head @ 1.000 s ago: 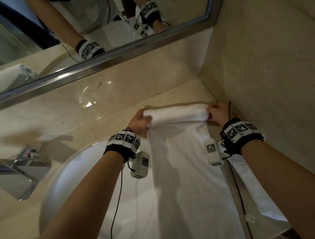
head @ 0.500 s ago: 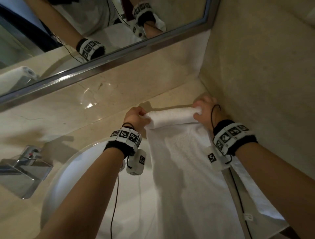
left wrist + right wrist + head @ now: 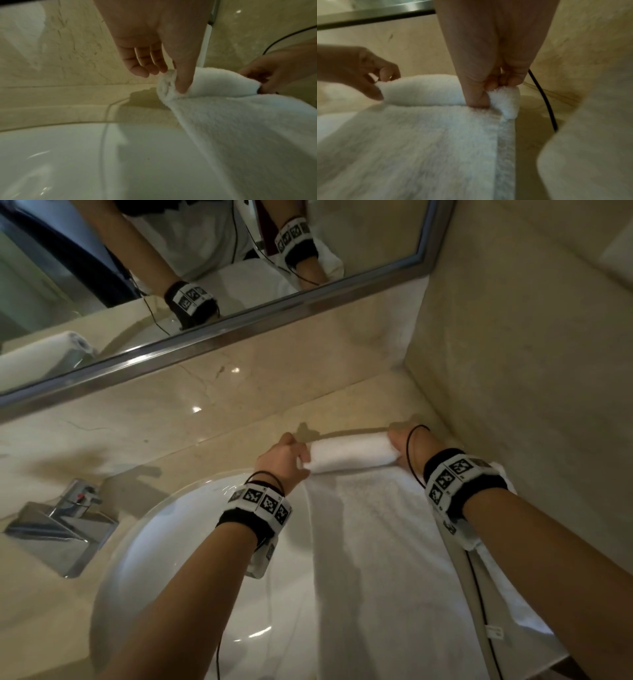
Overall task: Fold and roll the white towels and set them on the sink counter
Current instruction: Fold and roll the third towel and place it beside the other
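Note:
A white towel (image 3: pixel 376 542) lies lengthwise across the sink counter (image 3: pixel 239 440) and partly over the basin, its far end wound into a roll (image 3: pixel 349 451). My left hand (image 3: pixel 291 455) pinches the roll's left end between thumb and fingers (image 3: pixel 184 83). My right hand (image 3: pixel 402 441) grips the right end (image 3: pixel 505 97), thumb pressed at the seam where roll meets flat towel (image 3: pixel 419 148). The roll (image 3: pixel 214 83) sits on the counter near the back corner.
A white oval basin (image 3: pixel 178 559) lies under the towel's left part. A chrome faucet (image 3: pixel 58 529) stands at the left. The mirror (image 3: pixel 205 268) runs along the back and a marble wall (image 3: pixel 531 371) closes the right side. Another white towel shows reflected at far left.
Both hands turned the roll over once more, so it is slightly thicker and nearer to me. The right hand shifted from over the roll to gripping its end.

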Demonstrator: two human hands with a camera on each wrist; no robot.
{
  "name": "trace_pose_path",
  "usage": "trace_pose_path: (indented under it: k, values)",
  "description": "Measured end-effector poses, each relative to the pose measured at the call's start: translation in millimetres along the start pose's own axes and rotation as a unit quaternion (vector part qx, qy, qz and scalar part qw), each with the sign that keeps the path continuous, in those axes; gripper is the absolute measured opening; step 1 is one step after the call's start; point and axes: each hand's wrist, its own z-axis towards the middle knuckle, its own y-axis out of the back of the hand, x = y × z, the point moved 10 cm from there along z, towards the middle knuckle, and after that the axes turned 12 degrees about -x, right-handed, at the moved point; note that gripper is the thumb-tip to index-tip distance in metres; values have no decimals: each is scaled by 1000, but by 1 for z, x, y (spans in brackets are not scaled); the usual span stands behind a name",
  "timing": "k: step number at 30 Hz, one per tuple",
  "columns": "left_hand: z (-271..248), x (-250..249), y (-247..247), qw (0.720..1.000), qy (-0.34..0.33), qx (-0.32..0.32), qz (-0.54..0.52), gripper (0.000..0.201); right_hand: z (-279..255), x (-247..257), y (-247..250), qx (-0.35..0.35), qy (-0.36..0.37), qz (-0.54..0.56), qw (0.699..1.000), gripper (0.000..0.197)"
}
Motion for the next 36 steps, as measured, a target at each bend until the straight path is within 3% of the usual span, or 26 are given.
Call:
trace_pose_path:
  k: [3,5,7,9,10,12,13,16,19,25,28,30,33,36]
  values:
    - [-14,3,-2,999,-3,-13,-29,15,-6,-6,-5,4,-18,-37,999,38]
    - [-18,8,0,999,23,-15,-46,14,-7,-6,-9,36,-34,-40,998,52]
    - [-18,12,1,996,66,-4,-67,17,-8,-1,-7,56,-7,-62,996,48]
    - [-14,15,3,986,115,-6,-122,16,-3,4,3,25,16,-46,998,16]
    - [-12,16,3,981,133,-12,-140,14,-2,6,11,-8,32,-25,999,13]
    - [-7,17,5,975,162,-29,-149,17,3,5,21,-71,34,27,997,20]
    - [-5,17,5,971,177,-38,-153,25,6,7,23,-80,35,29,996,33]
    - [-3,15,4,966,195,-41,-165,44,16,18,9,-9,51,8,999,58]
    - [-2,17,4,962,203,-46,-175,52,16,28,-4,66,72,-28,995,56]
    - [0,20,-3,972,159,-35,-171,45,5,45,-9,37,147,-87,985,52]
    - [-1,17,-7,983,113,6,-146,61,-1,50,-11,36,181,-105,977,52]
    - [-1,8,-8,992,64,51,-97,69,-2,51,-13,51,190,-113,974,53]
    - [1,1,-6,997,18,80,4,52,-2,53,-15,64,203,-121,970,56]
    - [-2,-3,-8,990,-13,100,98,50,-4,54,-15,75,220,-143,962,61]
